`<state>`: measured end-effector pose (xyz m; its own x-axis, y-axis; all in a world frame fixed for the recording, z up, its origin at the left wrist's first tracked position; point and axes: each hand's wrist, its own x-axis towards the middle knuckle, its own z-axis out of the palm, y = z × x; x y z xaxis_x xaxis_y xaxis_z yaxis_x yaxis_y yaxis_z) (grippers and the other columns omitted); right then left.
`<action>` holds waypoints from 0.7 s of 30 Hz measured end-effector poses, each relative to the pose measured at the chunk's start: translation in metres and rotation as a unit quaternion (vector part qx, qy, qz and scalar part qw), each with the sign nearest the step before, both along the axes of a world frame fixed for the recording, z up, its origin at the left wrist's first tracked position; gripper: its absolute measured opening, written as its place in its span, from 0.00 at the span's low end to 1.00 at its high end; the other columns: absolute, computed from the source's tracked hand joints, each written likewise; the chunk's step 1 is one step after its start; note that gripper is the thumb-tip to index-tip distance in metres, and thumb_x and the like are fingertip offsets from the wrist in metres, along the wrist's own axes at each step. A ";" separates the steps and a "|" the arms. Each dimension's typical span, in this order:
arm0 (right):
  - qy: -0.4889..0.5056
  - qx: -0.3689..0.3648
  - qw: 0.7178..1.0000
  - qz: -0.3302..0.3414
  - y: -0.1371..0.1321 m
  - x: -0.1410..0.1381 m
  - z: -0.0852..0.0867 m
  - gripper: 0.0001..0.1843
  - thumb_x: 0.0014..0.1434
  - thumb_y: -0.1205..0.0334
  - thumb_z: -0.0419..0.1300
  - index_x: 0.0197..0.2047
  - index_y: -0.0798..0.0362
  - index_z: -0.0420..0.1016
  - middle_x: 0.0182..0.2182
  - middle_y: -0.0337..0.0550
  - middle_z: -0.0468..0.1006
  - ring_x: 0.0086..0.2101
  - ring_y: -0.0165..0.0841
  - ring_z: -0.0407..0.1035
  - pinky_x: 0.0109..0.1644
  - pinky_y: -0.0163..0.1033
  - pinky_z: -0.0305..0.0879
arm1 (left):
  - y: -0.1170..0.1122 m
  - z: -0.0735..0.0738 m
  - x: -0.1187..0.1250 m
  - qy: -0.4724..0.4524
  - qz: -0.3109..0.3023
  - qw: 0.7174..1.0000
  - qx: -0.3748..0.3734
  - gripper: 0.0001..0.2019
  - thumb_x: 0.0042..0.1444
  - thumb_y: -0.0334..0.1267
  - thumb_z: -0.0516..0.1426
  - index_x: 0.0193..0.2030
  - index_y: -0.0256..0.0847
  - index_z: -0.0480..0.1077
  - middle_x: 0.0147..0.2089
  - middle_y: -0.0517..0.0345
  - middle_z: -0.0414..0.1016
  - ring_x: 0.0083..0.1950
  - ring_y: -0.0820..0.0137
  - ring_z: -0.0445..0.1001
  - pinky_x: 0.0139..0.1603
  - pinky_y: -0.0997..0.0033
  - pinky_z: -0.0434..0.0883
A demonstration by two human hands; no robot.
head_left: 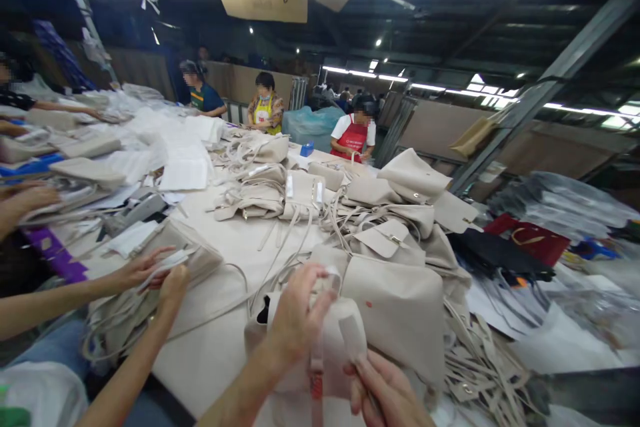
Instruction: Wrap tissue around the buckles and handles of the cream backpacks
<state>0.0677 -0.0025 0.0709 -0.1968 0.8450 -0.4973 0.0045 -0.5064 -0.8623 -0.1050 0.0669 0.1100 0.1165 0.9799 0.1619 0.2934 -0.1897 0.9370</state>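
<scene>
My left hand [296, 319] is closed on the top edge of a small beige handbag [334, 353] that stands at the near edge of the work table [235, 240]. My right hand [387, 395] is below and right of it, fingers pinched on a pale strip [353, 339] that runs up over the bag's front. A narrow reddish strap [316, 383] hangs down between my hands. A larger beige bag [400, 307] lies right behind the one I hold.
A co-worker's two hands [160, 273] at my left hold a white strip over another beige bag. Heaps of beige bags and straps [310, 193] cover the table's middle. Loose straps [480, 360] and a red bag [537, 240] lie right. Three people stand at the far end.
</scene>
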 end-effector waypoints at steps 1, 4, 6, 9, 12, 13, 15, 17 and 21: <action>0.043 -0.038 0.998 -0.029 0.007 -0.006 0.000 0.23 0.46 0.39 0.64 0.29 0.54 0.74 0.15 0.34 0.69 0.11 0.19 0.46 0.12 0.27 0.45 | 0.015 -0.006 -0.003 0.017 0.035 0.999 0.016 0.15 0.58 0.41 0.51 0.49 0.40 0.67 0.55 0.47 0.71 0.59 0.60 0.65 0.60 0.61 0.59; 0.108 -0.122 0.980 -0.118 0.034 -0.029 0.004 0.11 0.52 0.58 0.62 0.26 0.57 0.72 0.15 0.33 0.67 0.11 0.17 0.50 0.13 0.24 0.48 | 0.054 -0.026 -0.009 0.039 0.027 0.998 -0.039 0.12 0.60 0.42 0.48 0.40 0.39 0.69 0.41 0.50 0.76 0.47 0.63 0.72 0.52 0.64 0.66; 0.114 -0.138 0.973 -0.143 0.054 -0.045 0.004 0.10 0.55 0.66 0.57 0.22 0.58 0.70 0.13 0.33 0.64 0.11 0.18 0.53 0.14 0.22 0.52 | 0.069 -0.038 -0.010 0.039 0.026 0.997 -0.068 0.13 0.60 0.39 0.44 0.35 0.39 0.68 0.30 0.56 0.73 0.32 0.67 0.74 0.38 0.68 0.69; 0.107 -0.104 0.977 -0.155 0.081 -0.063 0.002 0.11 0.56 0.70 0.53 0.22 0.58 0.69 0.12 0.34 0.66 0.11 0.19 0.56 0.15 0.23 0.57 | 0.075 -0.050 -0.008 0.034 0.033 0.995 -0.092 0.14 0.60 0.38 0.42 0.33 0.39 0.66 0.23 0.62 0.67 0.22 0.71 0.69 0.25 0.73 0.65; 0.106 -0.045 0.979 -0.169 0.094 -0.070 -0.003 0.05 0.57 0.66 0.57 0.29 0.56 0.70 0.16 0.33 0.71 0.12 0.19 0.58 0.15 0.22 0.57 | 0.074 -0.051 -0.003 0.031 0.011 0.995 -0.091 0.12 0.55 0.40 0.50 0.24 0.38 0.66 0.18 0.65 0.61 0.21 0.72 0.64 0.23 0.74 0.60; 0.107 -0.030 0.979 -0.171 0.094 -0.069 -0.004 0.04 0.56 0.64 0.59 0.31 0.55 0.70 0.17 0.32 0.71 0.13 0.19 0.58 0.15 0.22 0.57 | 0.074 -0.048 -0.001 0.028 0.003 0.996 -0.087 0.12 0.52 0.40 0.53 0.21 0.38 0.65 0.18 0.66 0.60 0.22 0.73 0.63 0.24 0.74 0.59; 0.110 -0.014 0.980 -0.163 0.090 -0.063 -0.006 0.10 0.54 0.58 0.64 0.34 0.55 0.70 0.18 0.31 0.71 0.14 0.19 0.59 0.16 0.22 0.57 | 0.074 -0.038 0.003 0.017 0.000 0.997 -0.072 0.10 0.48 0.38 0.56 0.20 0.37 0.67 0.18 0.66 0.60 0.23 0.73 0.62 0.26 0.75 0.59; 0.115 -0.009 0.985 -0.130 0.080 -0.052 -0.007 0.16 0.49 0.53 0.68 0.34 0.55 0.70 0.19 0.32 0.71 0.15 0.19 0.61 0.17 0.23 0.60 | 0.071 -0.025 0.006 0.001 0.009 0.999 -0.051 0.07 0.48 0.36 0.56 0.23 0.37 0.70 0.20 0.66 0.61 0.26 0.73 0.62 0.28 0.75 0.59; 0.104 -0.019 0.994 -0.033 0.056 -0.022 -0.008 0.24 0.44 0.43 0.69 0.31 0.56 0.71 0.21 0.36 0.74 0.18 0.24 0.66 0.21 0.29 0.65 | 0.048 -0.004 0.007 -0.026 -0.019 0.999 -0.015 0.08 0.52 0.37 0.55 0.30 0.39 0.74 0.25 0.64 0.68 0.29 0.74 0.64 0.32 0.76 0.61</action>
